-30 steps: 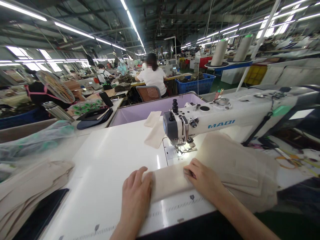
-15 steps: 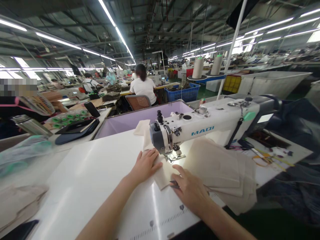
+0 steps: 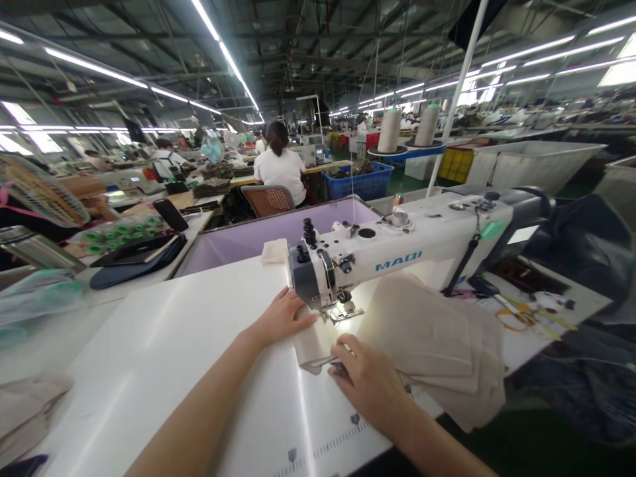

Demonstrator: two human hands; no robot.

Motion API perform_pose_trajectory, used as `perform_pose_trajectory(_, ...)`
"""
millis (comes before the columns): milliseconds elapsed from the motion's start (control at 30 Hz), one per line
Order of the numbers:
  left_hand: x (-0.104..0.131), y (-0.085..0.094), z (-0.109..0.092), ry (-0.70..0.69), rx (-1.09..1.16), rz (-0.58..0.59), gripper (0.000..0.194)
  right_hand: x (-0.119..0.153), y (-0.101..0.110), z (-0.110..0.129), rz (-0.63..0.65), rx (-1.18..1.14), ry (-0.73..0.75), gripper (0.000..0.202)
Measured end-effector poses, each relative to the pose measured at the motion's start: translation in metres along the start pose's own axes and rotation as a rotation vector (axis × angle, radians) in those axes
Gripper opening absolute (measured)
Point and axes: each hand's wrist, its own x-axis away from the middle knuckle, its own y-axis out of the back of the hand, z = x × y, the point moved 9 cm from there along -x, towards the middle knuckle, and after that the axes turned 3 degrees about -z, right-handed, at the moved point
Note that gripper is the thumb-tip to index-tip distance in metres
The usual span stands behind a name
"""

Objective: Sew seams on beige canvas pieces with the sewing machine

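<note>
A narrow beige fabric piece (image 3: 318,341) lies under the presser foot (image 3: 342,311) of a white sewing machine (image 3: 422,248). My left hand (image 3: 281,318) rests flat on its left side, fingers stretched beside the machine head. At the near right corner, my right hand (image 3: 365,374) has curled fingers gripping the fabric's edge, which is lifted slightly. Small dark snips (image 3: 340,369) are tucked in the same hand, mostly hidden by the fingers. To the right of the needle lies a stack of beige fabric pieces (image 3: 422,331).
A lilac-lined bin (image 3: 238,235) stands behind the table. Scissors with orange handles (image 3: 514,318) lie at the right. Thread cones (image 3: 390,131) stand beyond the machine. A person in a white shirt (image 3: 281,169) sits ahead. On the left are a phone (image 3: 169,214) and a steel flask (image 3: 37,248).
The view has shifted slightly. The fabric's near corner has turned up at its edge, and my right fingers have closed on it. My left hand still lies beside the machine head.
</note>
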Motion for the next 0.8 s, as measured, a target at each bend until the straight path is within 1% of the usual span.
perform_pose_trajectory(233, -0.001, -0.004, 0.001, 0.013, -0.032, 0.008, 0.042, -0.001, -0.002, 0.001, -0.004, 0.039, 0.005, 0.012)
perform_pose_trajectory(467, -0.003, -0.002, -0.003, -0.007, -0.038, 0.009, 0.041, -0.003, 0.000, 0.002, 0.034, 0.076, 0.005, 0.007)
perform_pose_trajectory(567, -0.003, 0.000, -0.005, -0.036, -0.046, -0.006, 0.040, -0.005, 0.001, 0.002, 0.061, 0.087, 0.015, 0.005)
perform_pose_trajectory(700, -0.006, 0.005, -0.008, -0.077, -0.082, -0.039, 0.037, -0.009, 0.004, 0.002, 0.068, 0.099, 0.035, 0.009)
perform_pose_trajectory(800, -0.009, 0.012, -0.010, -0.040, -0.120, -0.063, 0.029, -0.012, 0.004, 0.002, 0.077, 0.122, 0.050, 0.011)
